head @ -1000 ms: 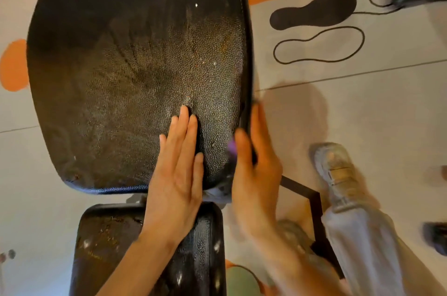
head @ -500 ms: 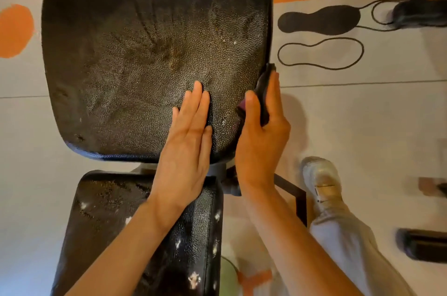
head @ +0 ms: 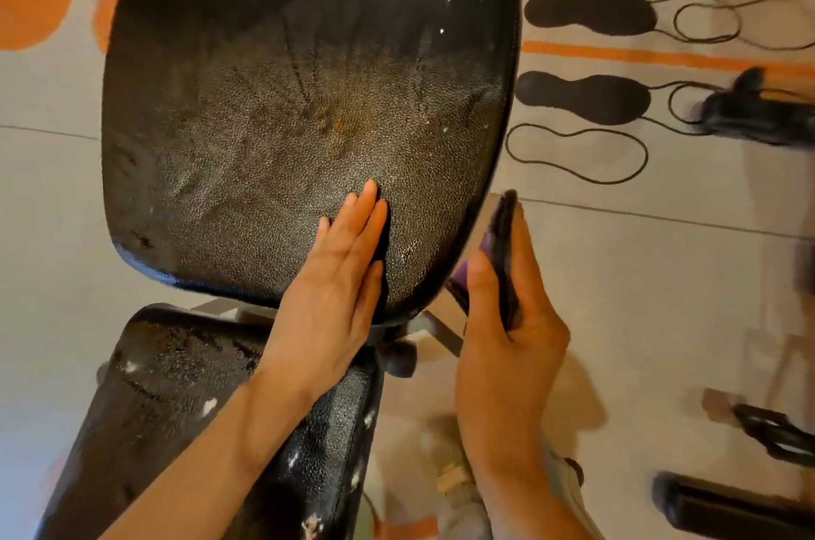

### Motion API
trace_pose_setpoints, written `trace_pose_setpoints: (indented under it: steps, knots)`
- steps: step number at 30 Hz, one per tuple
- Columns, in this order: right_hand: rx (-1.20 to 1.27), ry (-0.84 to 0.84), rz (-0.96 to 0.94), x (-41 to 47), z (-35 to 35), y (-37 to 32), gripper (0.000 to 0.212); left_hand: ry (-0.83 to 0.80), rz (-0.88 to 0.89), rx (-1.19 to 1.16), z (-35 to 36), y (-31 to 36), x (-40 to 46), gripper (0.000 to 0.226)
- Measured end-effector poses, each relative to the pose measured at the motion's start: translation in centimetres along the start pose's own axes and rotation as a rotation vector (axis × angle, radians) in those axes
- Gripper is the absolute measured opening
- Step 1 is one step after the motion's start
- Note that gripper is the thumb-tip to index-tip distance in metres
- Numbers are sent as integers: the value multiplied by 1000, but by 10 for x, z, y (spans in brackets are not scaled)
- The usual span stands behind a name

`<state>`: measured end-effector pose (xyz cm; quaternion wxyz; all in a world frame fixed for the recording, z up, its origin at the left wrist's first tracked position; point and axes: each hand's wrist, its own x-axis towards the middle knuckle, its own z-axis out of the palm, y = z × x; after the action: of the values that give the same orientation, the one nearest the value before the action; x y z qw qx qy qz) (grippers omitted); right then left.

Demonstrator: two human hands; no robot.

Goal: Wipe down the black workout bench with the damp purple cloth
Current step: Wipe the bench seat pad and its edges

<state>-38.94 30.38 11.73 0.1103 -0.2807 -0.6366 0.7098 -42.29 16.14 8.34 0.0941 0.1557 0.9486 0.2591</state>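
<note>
The black workout bench fills the left and middle of the head view: a wide textured pad (head: 273, 133) above and a narrower worn pad (head: 185, 420) below, with white scuffs. My left hand (head: 335, 283) lies flat, fingers straight, on the lower right part of the wide pad. My right hand (head: 507, 319) holds the folded purple cloth (head: 500, 257) between thumb and fingers, just off the pad's right side edge. The cloth looks dark, with purple showing by the thumb.
The floor has black footprint marks (head: 586, 14), footprint outlines and an orange stripe (head: 639, 54) to the right. Dark equipment (head: 758, 111) lies at the right edge, more (head: 727, 504) at bottom right. The bench's metal frame (head: 432, 328) shows between the pads.
My right hand with the cloth has slid along the pad's right edge and now sits slightly off it. The view has shifted. My left hand stays flat on the pad.
</note>
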Motion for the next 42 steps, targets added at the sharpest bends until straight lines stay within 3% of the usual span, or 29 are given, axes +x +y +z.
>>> trace_pose_setpoints:
  steps: [5, 8, 14, 19, 25, 30, 35, 42]
  knots:
    - [-563, -430, -506, 55, 9, 17, 45, 61, -128, -57, -5, 4, -11, 61]
    - [-918, -553, -807, 78, 13, 30, 42, 78, -204, -81, -5, 5, -24, 62]
    - [-1143, -443, -768, 200, 62, -17, 42, 89, -216, -43, -5, 7, -32, 59]
    - [-1190, -492, -828, 187, 63, -14, 38, 76, -242, 8, -3, 8, -32, 59]
    - [-1133, -1057, -1133, 68, -8, 32, 39, 83, -283, 18, 1, 12, -34, 57]
    - [-1073, -1355, -1257, 101, -15, 26, 39, 124, -353, -2, -6, 19, -41, 57]
    - [-1082, -1516, -1473, 119, -15, 8, 46, 218, -526, -57, -12, 26, -75, 56]
    - [-1113, -1598, -1710, 95, 22, 33, 40, 321, -758, -46, -15, 27, -132, 58]
